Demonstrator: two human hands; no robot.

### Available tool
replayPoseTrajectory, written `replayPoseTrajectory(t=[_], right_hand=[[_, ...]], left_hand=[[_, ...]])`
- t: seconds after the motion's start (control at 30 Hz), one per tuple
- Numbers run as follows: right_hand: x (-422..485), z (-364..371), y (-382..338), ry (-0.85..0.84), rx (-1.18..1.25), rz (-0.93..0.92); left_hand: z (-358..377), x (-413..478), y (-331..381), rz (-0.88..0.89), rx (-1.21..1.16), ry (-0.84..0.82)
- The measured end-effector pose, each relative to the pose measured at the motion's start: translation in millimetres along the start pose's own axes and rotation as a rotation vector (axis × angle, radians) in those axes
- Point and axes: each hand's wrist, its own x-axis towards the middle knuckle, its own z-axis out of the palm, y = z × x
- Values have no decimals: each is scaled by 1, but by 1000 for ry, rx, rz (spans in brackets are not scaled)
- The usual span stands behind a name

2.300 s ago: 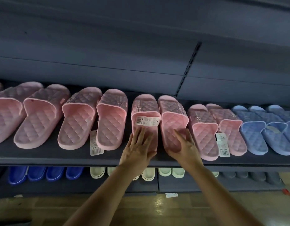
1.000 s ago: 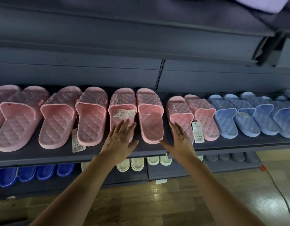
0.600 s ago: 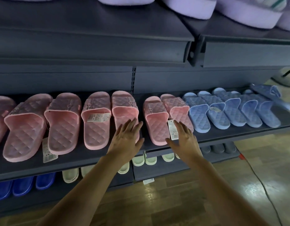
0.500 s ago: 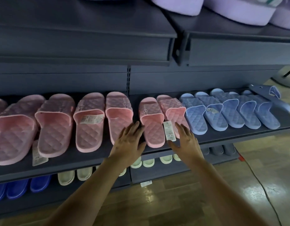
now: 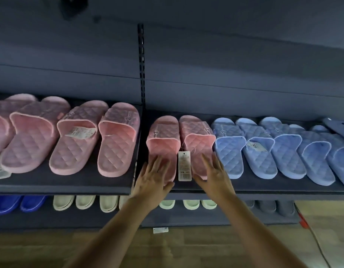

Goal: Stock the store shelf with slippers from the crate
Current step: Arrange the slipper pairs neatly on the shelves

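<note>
A pair of pink quilted slippers (image 5: pixel 164 140) lies on the dark shelf (image 5: pixel 264 187), with a white price tag (image 5: pixel 184 166) hanging between the two. My left hand (image 5: pixel 154 179) rests with straight fingers on the heel of the left slipper of the pair. My right hand (image 5: pixel 215 174) lies flat with straight fingers on the heel of the right one (image 5: pixel 198 138). More pink slippers (image 5: pixel 117 142) fill the shelf to the left. No crate is in view.
Light blue slippers (image 5: pixel 231 149) line the shelf to the right of the pink pair. On the lower shelf stand dark blue (image 5: pixel 20 203), cream (image 5: pixel 86 202) and grey slippers (image 5: pixel 267 206). A slotted upright (image 5: pixel 141 64) divides the back panel. Wooden floor lies below.
Both hands have shifted right along the shelf, from an earlier pink pair to the last pink pair beside the blue slippers. The view has turned with them.
</note>
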Motion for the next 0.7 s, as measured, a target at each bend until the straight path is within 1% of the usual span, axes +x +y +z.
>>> replayPoseTrajectory(t=[0.27,0.43,0.7], right_hand=[[17,11,-11,20,43,84],[21,14,-26,42,55,134],[22,12,-29,9,22,153]], left_hand=[[16,4,-4,4,53,51],[11,17,-12,-38,13,37],[15,20,-17,-23,-26,53]])
